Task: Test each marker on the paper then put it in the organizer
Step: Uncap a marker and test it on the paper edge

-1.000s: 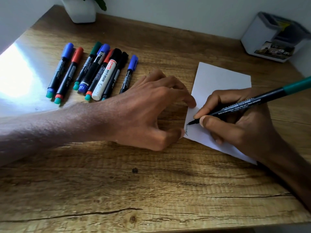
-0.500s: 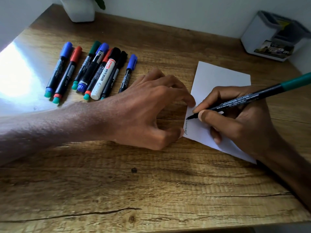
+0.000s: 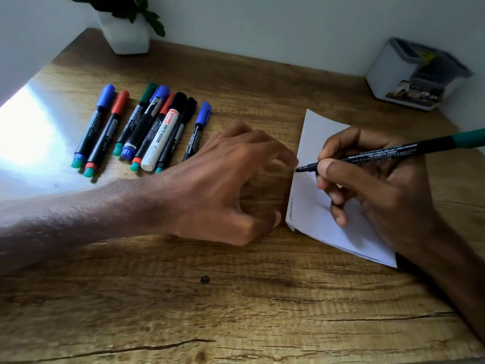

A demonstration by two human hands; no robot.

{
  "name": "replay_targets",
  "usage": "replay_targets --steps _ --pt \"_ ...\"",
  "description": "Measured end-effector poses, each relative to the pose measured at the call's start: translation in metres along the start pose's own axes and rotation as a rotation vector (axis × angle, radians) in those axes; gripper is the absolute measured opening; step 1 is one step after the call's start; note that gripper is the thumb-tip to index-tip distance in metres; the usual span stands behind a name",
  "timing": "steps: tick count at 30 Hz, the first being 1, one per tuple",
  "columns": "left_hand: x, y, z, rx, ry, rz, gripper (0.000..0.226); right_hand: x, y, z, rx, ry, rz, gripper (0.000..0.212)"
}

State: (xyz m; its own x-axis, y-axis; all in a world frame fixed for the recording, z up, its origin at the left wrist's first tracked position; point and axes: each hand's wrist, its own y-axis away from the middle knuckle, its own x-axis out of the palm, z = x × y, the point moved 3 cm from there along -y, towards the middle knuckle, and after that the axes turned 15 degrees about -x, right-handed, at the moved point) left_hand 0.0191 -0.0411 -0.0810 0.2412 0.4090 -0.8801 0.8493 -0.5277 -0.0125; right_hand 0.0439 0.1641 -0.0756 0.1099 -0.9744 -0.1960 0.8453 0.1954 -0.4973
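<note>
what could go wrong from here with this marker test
1. The tip of the marker in the right hand sits at the left edge of the paper, so a stroke could run onto the wooden table.
2. The left hand has fingertips right beside that tip, so ink may mark them.
3. That hand hardly seems to pin the paper, so it might slide.

1 wide-angle camera worn on the head looks forward and down from close above the wooden desk (image 3: 236,311), with left hand (image 3: 223,185) and right hand (image 3: 380,190) mid-frame and the wall (image 3: 262,27) at top.
</note>
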Motion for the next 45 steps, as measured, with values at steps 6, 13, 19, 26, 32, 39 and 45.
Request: replay_targets --steps 6,13,19,26,32,39,45 --pt "-0.01 -0.001 0.003 -0.001 0.184 -0.151 0.066 -0.002 -0.001 0.003 -0.014 -0.023 -0.011 0.013" --pt "-0.012 0.0 -0.003 0.035 0.33 -0.283 0.027 0.005 -0.005 0.01 -0.089 0.044 0.029 0.02" --pt "-0.016 0.0 -0.003 0.053 0.423 -0.319 0.013 0.002 -0.007 0.015 -0.038 0.046 -0.008 0.022" --pt "-0.029 -0.007 0.008 -0.066 0.752 -0.291 0.021 -0.029 -0.007 0.018 0.106 -0.223 -0.301 0.017" --pt "-0.03 -0.021 0.027 -0.192 1.125 -0.258 0.028 -0.025 -0.002 0.016 0.106 -0.029 -0.139 0.028" --pt "-0.018 -0.021 0.022 -0.203 1.183 -0.119 0.029 0.0 0.0 0.01 0.14 -0.095 0.068 0.028" --pt "-0.02 -0.023 0.015 -0.182 1.314 -0.022 0.029 0.009 -0.003 0.002 0.283 -0.191 0.094 0.029"
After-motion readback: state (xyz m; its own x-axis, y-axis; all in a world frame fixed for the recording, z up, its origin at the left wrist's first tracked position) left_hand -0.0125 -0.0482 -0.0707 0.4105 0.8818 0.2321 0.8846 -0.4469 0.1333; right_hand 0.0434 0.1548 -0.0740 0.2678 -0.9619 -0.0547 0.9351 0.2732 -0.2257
